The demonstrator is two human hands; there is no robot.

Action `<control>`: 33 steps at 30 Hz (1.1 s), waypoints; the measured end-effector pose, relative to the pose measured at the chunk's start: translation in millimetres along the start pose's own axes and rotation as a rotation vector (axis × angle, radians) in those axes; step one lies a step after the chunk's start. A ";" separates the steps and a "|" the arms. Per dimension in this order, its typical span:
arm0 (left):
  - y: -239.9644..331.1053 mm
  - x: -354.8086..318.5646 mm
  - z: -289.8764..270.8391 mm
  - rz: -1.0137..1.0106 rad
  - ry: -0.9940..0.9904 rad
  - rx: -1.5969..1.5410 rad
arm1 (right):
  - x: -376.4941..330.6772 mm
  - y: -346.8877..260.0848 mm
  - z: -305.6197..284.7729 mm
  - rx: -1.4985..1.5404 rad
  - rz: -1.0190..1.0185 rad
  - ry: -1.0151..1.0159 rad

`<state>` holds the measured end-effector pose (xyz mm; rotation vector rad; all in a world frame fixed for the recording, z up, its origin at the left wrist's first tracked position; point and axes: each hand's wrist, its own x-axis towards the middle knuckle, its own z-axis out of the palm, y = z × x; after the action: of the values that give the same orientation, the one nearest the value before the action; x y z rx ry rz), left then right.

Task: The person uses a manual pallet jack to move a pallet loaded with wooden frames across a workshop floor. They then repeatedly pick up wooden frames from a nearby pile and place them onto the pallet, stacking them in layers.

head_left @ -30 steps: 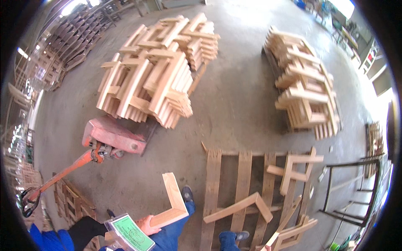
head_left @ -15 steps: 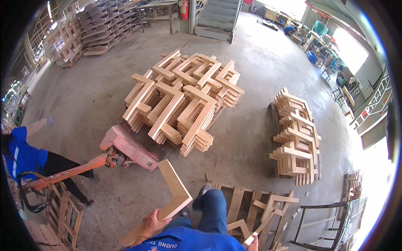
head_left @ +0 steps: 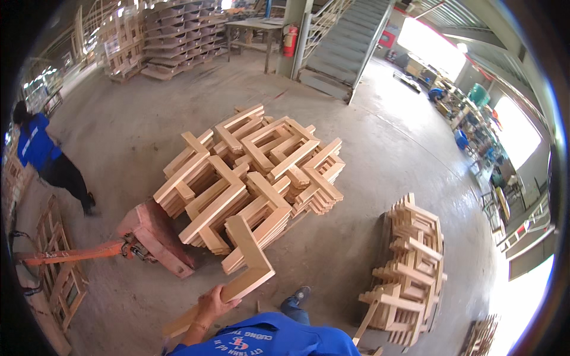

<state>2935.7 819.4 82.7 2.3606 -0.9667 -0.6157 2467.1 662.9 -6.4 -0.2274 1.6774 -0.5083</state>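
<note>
My left hand (head_left: 215,304) is closed around an angled wooden frame piece (head_left: 252,264). One arm of this pale piece points up and away from me, and its other end runs back beside my left forearm. Behind its tip stands a large stack of similar angled wooden pieces (head_left: 214,199). At the lower edge on my right, a narrow wooden piece (head_left: 366,321) sticks up beside my blue shirt. My right hand is out of the picture, so what it grips is hidden.
An orange pallet jack (head_left: 157,237) stands left of the big stack. Another stack of wooden pieces (head_left: 409,273) is to the right. A person in blue (head_left: 41,145) walks at the far left. Stairs (head_left: 347,47) and a fire extinguisher (head_left: 290,41) are at the back.
My view has shifted, and I have stepped closer to the stacks with the angled piece still in my left hand. The person at left has moved farther off. My right hand has left the picture.
</note>
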 end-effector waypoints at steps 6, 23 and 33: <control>96.1 93.8 55.8 -0.037 0.036 -0.192 | 59.3 -174.9 8.5 -0.256 -0.184 -0.223; 144.9 327.4 89.2 -0.308 0.256 -0.116 | 101.8 -543.5 450.9 0.082 -0.880 -0.537; 94.0 568.2 77.6 -0.046 0.279 0.140 | 213.2 -565.1 511.3 -0.230 -0.838 -0.198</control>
<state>3209.2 321.6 -40.4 2.5124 -0.8559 -0.2303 2851.3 -28.7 10.9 -1.1374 1.3919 -0.8712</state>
